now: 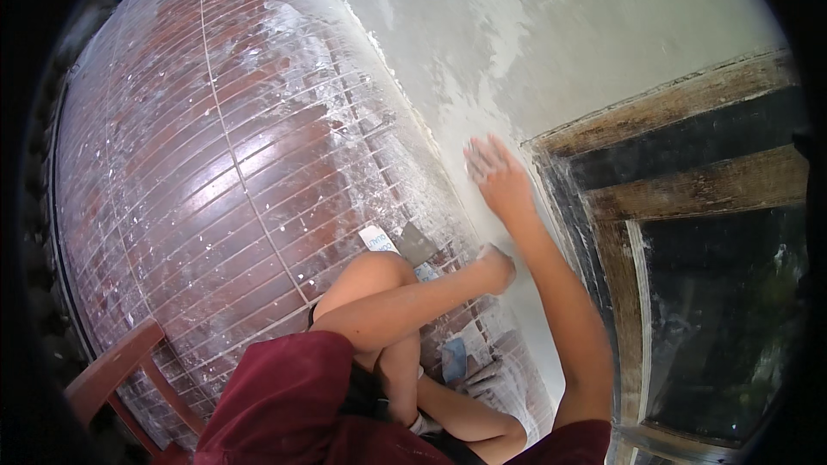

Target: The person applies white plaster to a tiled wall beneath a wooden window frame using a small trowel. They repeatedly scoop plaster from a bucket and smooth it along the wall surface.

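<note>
My right hand (pixel 493 170) is raised against the grey-white plastered wall (pixel 448 52), near the corner of a wooden window frame. Its fingers are stretched out and dusted with white, and motion blurs them a little. No tool shows in it, though whatever may lie under the palm is hidden. My left hand (pixel 498 269) is lower down, close to the wall's base, with its back turned up. The fingers of that hand bend out of sight, so its hold cannot be made out.
Brown wooden window frame (pixel 672 194) with dark panes stands at the right. Reddish tiled floor (pixel 258 155) is spattered with white dust. By my knee lie a printed white packet (pixel 376 238), a grey sheet (pixel 419 244) and a blue piece (pixel 454 360). A red-brown chair (pixel 129 362) stands lower left.
</note>
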The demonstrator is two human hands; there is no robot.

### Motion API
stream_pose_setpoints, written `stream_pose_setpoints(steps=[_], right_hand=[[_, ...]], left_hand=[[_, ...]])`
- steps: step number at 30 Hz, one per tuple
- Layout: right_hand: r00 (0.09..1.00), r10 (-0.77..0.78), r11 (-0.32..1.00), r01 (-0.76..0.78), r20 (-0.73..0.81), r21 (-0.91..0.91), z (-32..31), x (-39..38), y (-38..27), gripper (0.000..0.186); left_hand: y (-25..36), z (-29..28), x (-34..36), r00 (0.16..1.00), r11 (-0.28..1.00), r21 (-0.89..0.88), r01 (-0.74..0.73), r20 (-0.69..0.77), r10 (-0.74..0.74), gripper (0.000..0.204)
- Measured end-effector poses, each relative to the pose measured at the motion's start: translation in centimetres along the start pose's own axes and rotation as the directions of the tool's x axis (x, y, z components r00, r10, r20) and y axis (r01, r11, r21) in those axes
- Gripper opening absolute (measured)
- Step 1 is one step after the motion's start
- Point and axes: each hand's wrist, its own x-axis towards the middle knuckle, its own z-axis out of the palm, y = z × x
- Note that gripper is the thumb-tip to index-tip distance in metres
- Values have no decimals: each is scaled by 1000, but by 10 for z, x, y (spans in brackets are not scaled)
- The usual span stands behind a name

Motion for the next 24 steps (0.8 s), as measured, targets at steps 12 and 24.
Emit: stream_pose_setpoints(steps=[12,24], right_hand=[[726,502,810,-585,-471,-39,-64,55,97,62],[999,20,176,-36,33,984,19,-44,-39,38]], left_hand=[[-5,-1,-5,998,999,38,37,-55,-35,30],[-5,15,0,995,996,22,-89,48,88,36]])
